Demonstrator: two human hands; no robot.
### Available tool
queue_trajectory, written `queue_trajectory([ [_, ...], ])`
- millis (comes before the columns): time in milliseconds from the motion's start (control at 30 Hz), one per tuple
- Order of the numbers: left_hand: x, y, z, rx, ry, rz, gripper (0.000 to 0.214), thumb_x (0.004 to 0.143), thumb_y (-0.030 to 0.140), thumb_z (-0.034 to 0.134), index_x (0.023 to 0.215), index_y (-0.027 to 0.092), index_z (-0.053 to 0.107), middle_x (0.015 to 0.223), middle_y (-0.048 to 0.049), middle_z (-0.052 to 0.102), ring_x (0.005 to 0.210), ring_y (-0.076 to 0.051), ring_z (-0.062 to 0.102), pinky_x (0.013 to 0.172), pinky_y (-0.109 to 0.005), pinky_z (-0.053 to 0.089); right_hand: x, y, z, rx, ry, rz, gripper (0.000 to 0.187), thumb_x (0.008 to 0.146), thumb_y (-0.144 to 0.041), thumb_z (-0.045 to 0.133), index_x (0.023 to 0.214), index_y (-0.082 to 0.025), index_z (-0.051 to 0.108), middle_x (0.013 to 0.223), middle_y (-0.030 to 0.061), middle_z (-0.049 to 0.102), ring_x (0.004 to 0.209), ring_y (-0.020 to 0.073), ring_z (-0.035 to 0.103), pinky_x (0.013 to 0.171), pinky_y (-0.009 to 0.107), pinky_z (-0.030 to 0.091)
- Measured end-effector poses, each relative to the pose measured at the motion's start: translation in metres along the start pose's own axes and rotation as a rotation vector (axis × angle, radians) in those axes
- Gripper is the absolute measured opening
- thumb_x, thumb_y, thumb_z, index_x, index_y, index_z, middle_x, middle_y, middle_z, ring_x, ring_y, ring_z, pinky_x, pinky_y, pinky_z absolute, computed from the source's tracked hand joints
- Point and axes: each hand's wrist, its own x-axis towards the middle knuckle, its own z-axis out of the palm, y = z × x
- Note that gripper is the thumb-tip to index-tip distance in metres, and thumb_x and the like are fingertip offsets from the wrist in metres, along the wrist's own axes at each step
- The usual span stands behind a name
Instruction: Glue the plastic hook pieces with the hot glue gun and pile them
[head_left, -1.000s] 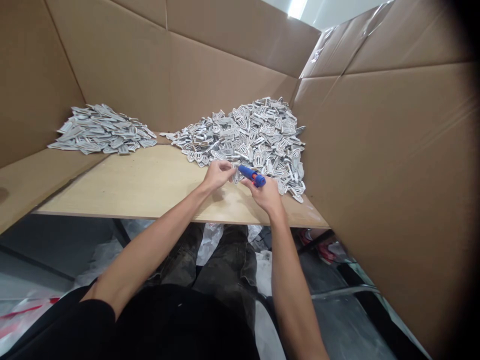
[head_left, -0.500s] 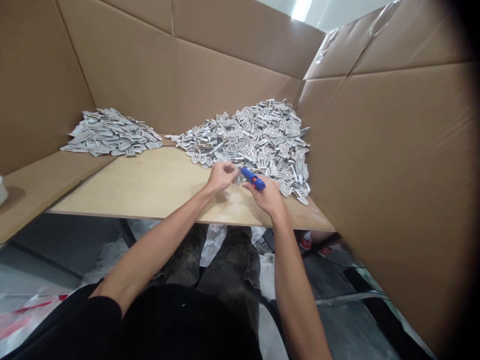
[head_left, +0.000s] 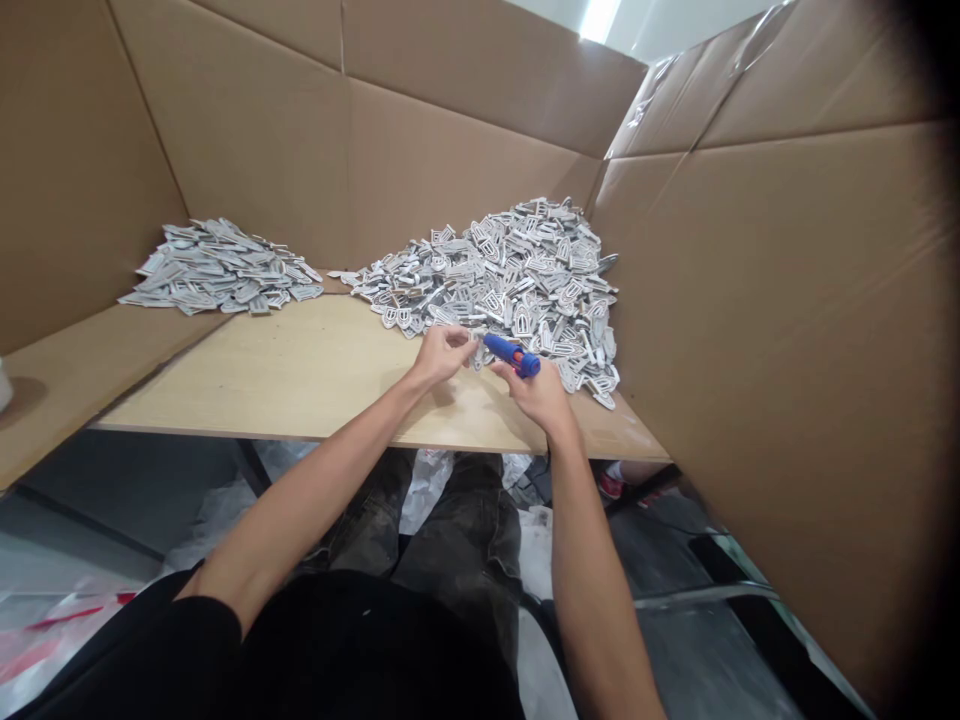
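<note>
My right hand is closed around a blue tool with an orange band, its tip pointing left. My left hand pinches a small grey metal piece right at that tip. Both hands hover over the wooden tabletop, at the near edge of a large heap of grey metal pieces.
A smaller, flatter pile of the same grey pieces lies at the far left. Tall cardboard walls close in the table on the left, back and right. My legs and plastic wrap show below the table's front edge.
The hands stay together at the heap's edge; the blue tool has shifted slightly right and up. The view has barely moved since half a second ago.
</note>
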Motion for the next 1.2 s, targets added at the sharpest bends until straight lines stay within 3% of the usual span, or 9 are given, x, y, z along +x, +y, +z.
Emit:
queue_trajectory([
  [167, 0.000, -0.002, 0.000, 0.005, 0.007, 0.013, 0.027, 0.081, 0.029, 0.071, 0.059, 0.016, 0.063, 0.055, -0.0024, 0.061, 0.051, -0.013, 0.055, 0.053, -0.025, 0.038, 0.000, -0.003, -0.001, -0.020, 0.004, -0.013, 0.050, 0.088, -0.067, 0.067, 0.066, -0.023, 0.056, 0.058, 0.0003, 0.054, 0.059, 0.0171, 0.046, 0.058, 0.030, 0.038],
  [400, -0.001, 0.000, -0.001, 0.040, 0.000, 0.037, 0.029, 0.080, 0.031, 0.070, 0.057, 0.016, 0.060, 0.055, -0.0012, 0.059, 0.052, -0.011, 0.053, 0.053, -0.024, 0.038, -0.005, -0.016, -0.003, -0.182, -0.056, -0.154, 0.036, 0.096, -0.056, 0.066, 0.084, -0.021, 0.063, 0.082, 0.0054, 0.069, 0.074, 0.0218, 0.059, 0.070, 0.031, 0.041],
  [600, 0.006, -0.004, -0.004, -0.024, 0.050, -0.015, 0.025, 0.079, 0.024, 0.069, 0.057, 0.016, 0.059, 0.056, -0.0002, 0.059, 0.053, -0.011, 0.056, 0.053, -0.023, 0.041, -0.006, -0.024, 0.018, -0.406, 0.102, -0.201, 0.031, 0.105, -0.050, 0.055, 0.094, -0.021, 0.060, 0.097, 0.0134, 0.070, 0.089, 0.0278, 0.063, 0.078, 0.035, 0.044],
  [733, 0.006, -0.004, -0.001, -0.081, 0.068, -0.081, 0.022, 0.078, 0.022, 0.074, 0.063, 0.015, 0.060, 0.059, 0.0000, 0.060, 0.053, -0.013, 0.061, 0.054, -0.023, 0.047, -0.004, -0.020, 0.016, -0.126, 0.250, -0.101, 0.040, 0.099, -0.059, 0.060, 0.085, -0.022, 0.060, 0.083, 0.0075, 0.067, 0.077, 0.0230, 0.060, 0.072, 0.033, 0.046],
  [900, 0.002, 0.004, 0.006, -0.207, 0.122, -0.204, 0.014, 0.076, 0.013, 0.078, 0.081, 0.013, 0.064, 0.079, -0.0032, 0.072, 0.064, -0.015, 0.072, 0.062, -0.024, 0.056, -0.008, -0.022, -0.004, 0.386, 0.095, 0.003, 0.052, 0.078, -0.071, 0.078, 0.079, -0.021, 0.065, 0.072, 0.0032, 0.064, 0.066, 0.0174, 0.058, 0.061, 0.031, 0.046],
  [1033, 0.002, 0.006, 0.006, -0.188, 0.183, -0.303, 0.017, 0.077, 0.004, 0.074, 0.084, 0.013, 0.061, 0.081, -0.0029, 0.071, 0.063, -0.015, 0.073, 0.063, -0.023, 0.056, -0.010, -0.028, -0.009, 0.513, 0.042, 0.048, 0.054, 0.068, -0.069, 0.087, 0.076, -0.020, 0.066, 0.072, 0.0030, 0.064, 0.064, 0.0150, 0.057, 0.058, 0.029, 0.047],
  [1200, 0.002, 0.004, 0.004, -0.144, 0.235, -0.387, 0.028, 0.080, -0.001, 0.070, 0.103, 0.013, 0.062, 0.090, -0.0051, 0.071, 0.064, -0.013, 0.073, 0.064, -0.021, 0.055, -0.010, -0.030, -0.008, 0.580, 0.009, 0.073, 0.054, 0.064, -0.066, 0.092, 0.075, -0.020, 0.066, 0.070, 0.0022, 0.063, 0.064, 0.0137, 0.054, 0.054, 0.028, 0.045],
])
